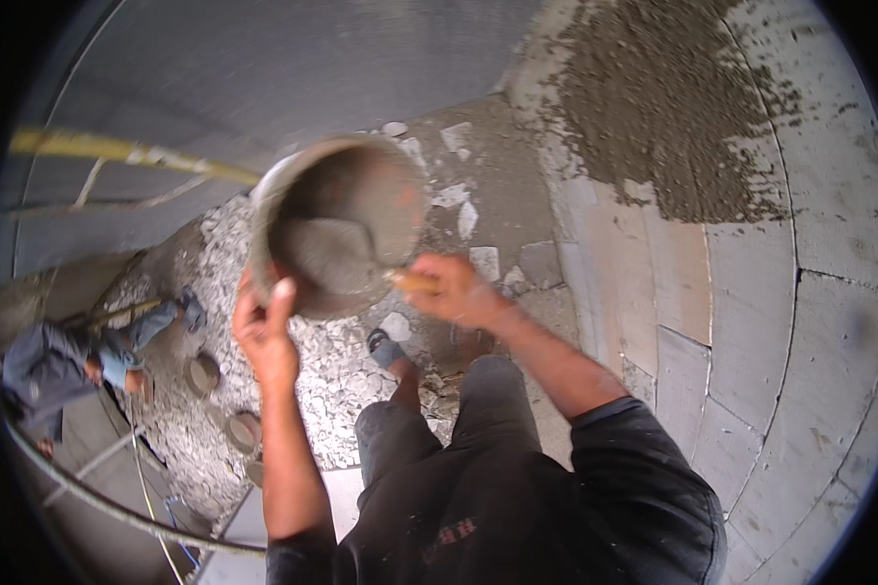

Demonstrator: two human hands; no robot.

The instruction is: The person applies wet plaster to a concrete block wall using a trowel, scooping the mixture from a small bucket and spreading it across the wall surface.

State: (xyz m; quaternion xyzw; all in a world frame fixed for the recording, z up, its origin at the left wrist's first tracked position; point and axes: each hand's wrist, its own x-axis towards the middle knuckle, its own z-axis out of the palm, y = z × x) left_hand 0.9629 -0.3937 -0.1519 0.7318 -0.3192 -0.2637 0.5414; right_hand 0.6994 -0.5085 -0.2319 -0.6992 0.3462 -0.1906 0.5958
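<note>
My left hand (268,322) grips the side of a round bucket (392,171) at its rim, holding it tilted with the inside toward me. My right hand (449,288) is closed around the wooden handle of a trowel (322,249), whose blade is inside the bucket with grey, mortar-like material on it. Both hands and the bucket are slightly blurred. To the right, a wall of pale blocks (746,322) carries a rough patch of wet grey mortar (668,97) on its upper part.
White rubble (219,478) and broken pieces cover the floor around my feet. At the left, a person in dark clothing (49,366) bends near several round buckets (203,375). A yellow pole (117,146) crosses the grey wall (293,58); a hose (117,517) runs along the lower left.
</note>
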